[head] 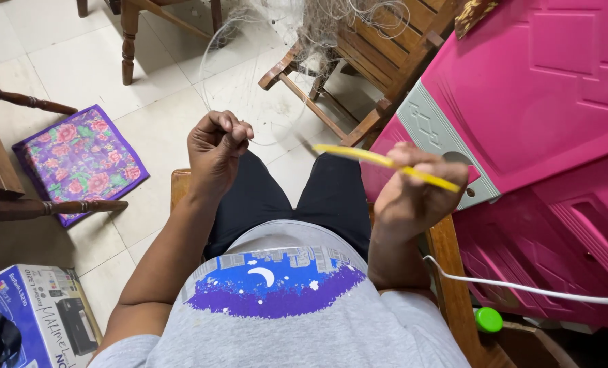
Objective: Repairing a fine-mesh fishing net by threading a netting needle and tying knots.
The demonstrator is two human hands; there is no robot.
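The left hand [215, 146] pinches thin net [270, 75] thread between pressed fingers, while the right hand [413, 194] fingers grip a yellow needle [379, 161].

Bright, even indoor light with soft shadows. The thin yellow plastic stick [386, 162] in the right hand [413, 197] is motion-blurred; edges bend slightly outward.

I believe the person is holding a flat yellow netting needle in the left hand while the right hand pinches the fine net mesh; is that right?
Not quite: the hands are swapped. The head view shows the yellow netting needle in the right hand, while the left hand pinches the fine net mesh.
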